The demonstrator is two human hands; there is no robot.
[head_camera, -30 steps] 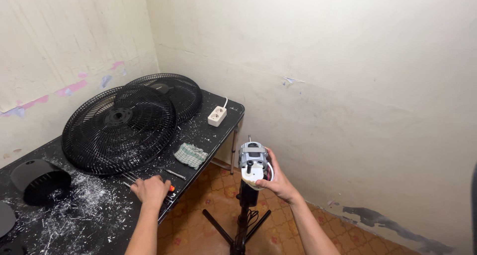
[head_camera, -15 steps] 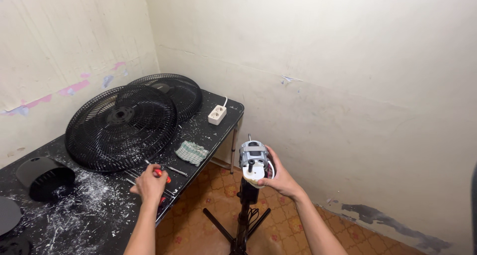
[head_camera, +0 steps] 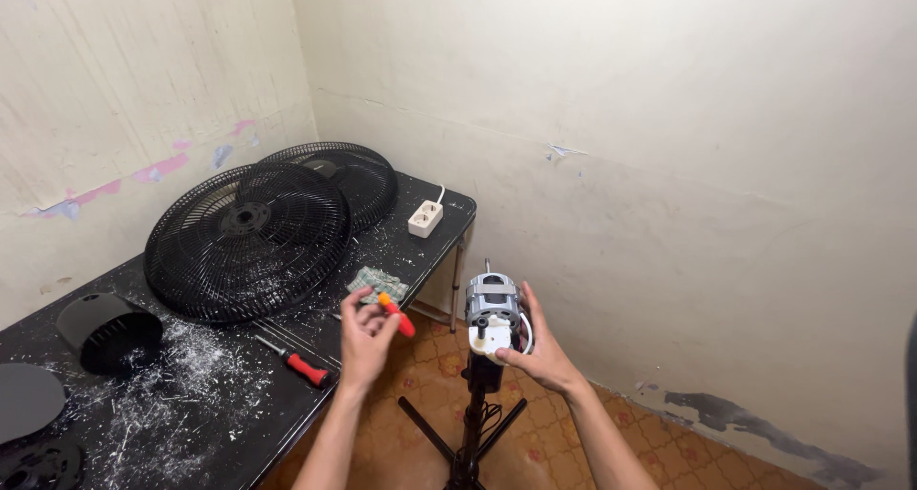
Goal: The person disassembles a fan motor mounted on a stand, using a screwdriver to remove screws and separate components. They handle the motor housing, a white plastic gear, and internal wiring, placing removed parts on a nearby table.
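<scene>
My left hand (head_camera: 366, 335) is raised off the table edge and grips a small screwdriver with a red and orange handle (head_camera: 395, 314). My right hand (head_camera: 541, 349) is wrapped around a bare fan motor (head_camera: 494, 311), grey metal with a white part at the front, which sits on top of a black stand (head_camera: 470, 423). The screwdriver is held a little to the left of the motor, not touching it. A second red-handled screwdriver (head_camera: 298, 363) lies on the black table (head_camera: 229, 404) below my left hand.
Two black fan grilles (head_camera: 250, 239) lean on the table's far part. A white power strip (head_camera: 425, 218), a folded cloth (head_camera: 376, 284), a black motor cover (head_camera: 108, 330) and white debris lie on the table. The stand's legs spread over a tiled floor (head_camera: 554, 442).
My left hand picked the red-handled screwdriver up from the table edge and lifted it toward the motor. My right hand stayed on the motor.
</scene>
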